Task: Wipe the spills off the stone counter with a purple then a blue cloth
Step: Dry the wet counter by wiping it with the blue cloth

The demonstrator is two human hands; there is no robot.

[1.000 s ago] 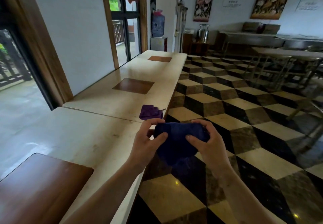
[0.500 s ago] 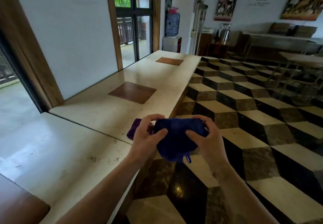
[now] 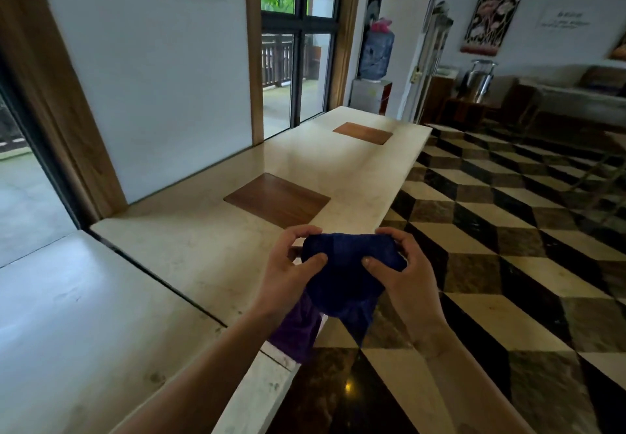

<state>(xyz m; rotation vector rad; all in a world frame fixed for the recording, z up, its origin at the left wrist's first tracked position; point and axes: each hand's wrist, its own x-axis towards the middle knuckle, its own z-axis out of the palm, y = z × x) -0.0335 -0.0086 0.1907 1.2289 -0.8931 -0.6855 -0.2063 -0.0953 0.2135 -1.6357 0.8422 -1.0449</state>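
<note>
A dark blue cloth (image 3: 345, 274) is bunched between both hands, held in the air over the counter's front edge. My left hand (image 3: 288, 271) grips its left side, thumb on top. My right hand (image 3: 403, 264) grips its right side the same way. A corner of the cloth hangs down below the hands. The purple cloth (image 3: 294, 328) lies on the beige stone counter (image 3: 189, 257) at its front edge, partly hidden under my left wrist and the blue cloth. Small dark specks mark the counter near its front edge.
Two brown wooden square insets (image 3: 277, 198) (image 3: 362, 132) sit flush in the counter top. A white wall panel and glass doors stand behind the counter. To the right lies a checkered stone floor (image 3: 508, 264); a water dispenser (image 3: 374, 71) stands past the counter's far end.
The view has advanced along the counter and tilted up. Both hands keep holding the blue cloth. The purple cloth, earlier ahead of the hands, now lies beneath my left wrist.
</note>
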